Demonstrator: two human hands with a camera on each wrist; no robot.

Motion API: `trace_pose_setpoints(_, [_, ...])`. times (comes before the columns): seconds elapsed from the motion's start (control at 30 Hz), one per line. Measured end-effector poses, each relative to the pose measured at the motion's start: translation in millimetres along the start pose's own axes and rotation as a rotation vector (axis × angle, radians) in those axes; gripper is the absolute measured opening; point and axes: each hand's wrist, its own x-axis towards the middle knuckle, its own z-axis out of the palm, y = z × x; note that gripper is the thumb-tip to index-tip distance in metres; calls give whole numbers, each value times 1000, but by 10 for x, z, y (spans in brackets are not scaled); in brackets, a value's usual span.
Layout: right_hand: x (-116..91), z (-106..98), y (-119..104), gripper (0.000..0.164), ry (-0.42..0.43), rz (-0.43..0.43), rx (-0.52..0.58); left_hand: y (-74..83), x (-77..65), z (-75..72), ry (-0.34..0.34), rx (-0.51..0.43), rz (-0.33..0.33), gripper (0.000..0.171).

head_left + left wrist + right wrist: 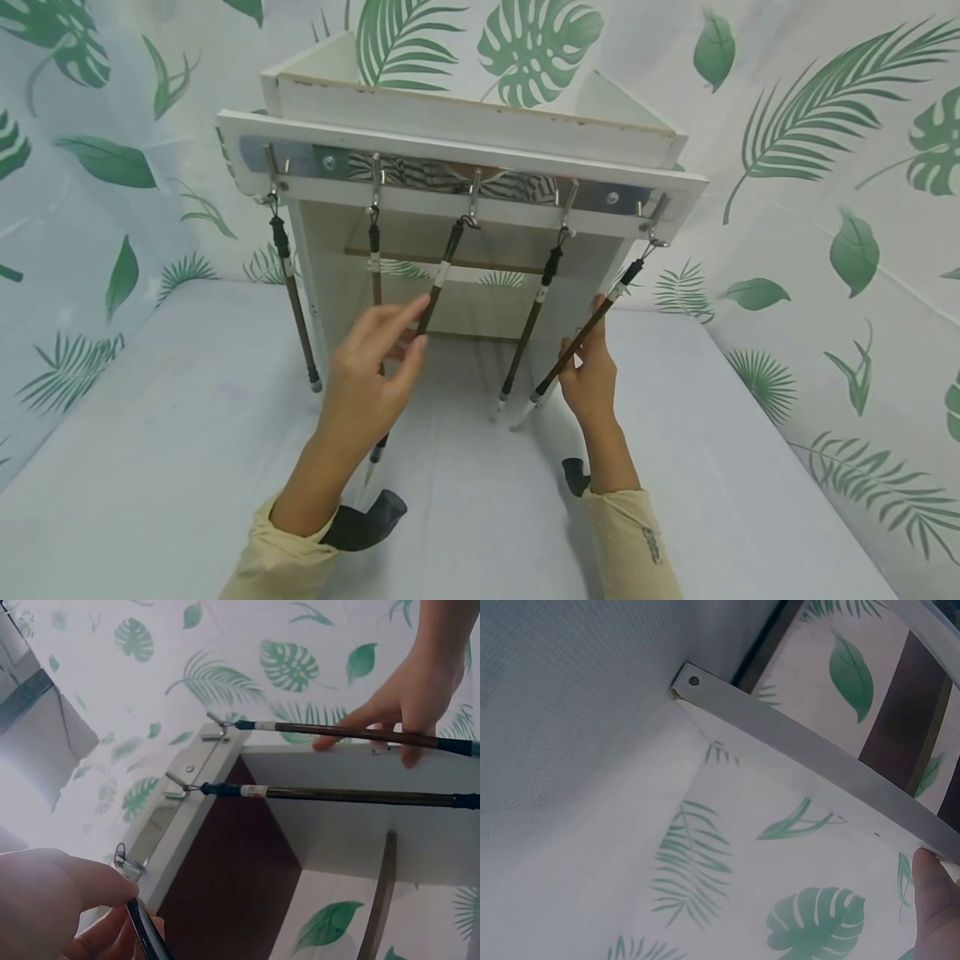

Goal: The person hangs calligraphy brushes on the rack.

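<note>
My left hand pinches the dark shaft of the middle brush between thumb and fingers. That brush hangs by a loop from a metal hook and slants down to the left. My right hand grips the edge of the white rack's right side panel, behind the slanting rightmost brush. Beside it hangs another brush. To the left, a second brush passes behind my left hand, and the leftmost brush hangs at the rack's end.
The white rack stands on a pale cloth-covered surface, with a leaf-patterned backdrop around it. A reflective metal strip carries the row of hooks. Black wrist-camera mounts jut from both sleeves.
</note>
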Motion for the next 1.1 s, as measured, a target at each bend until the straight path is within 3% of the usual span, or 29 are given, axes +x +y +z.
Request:
trace_pose_setpoints(0.33, [9, -2, -7, 81, -1, -7, -10, -4, 0, 42, 24, 10, 31, 38])
trace_pose_setpoints(1.1, [11, -9, 9, 79, 0, -16, -3, -33, -10, 88, -14, 60, -23, 38])
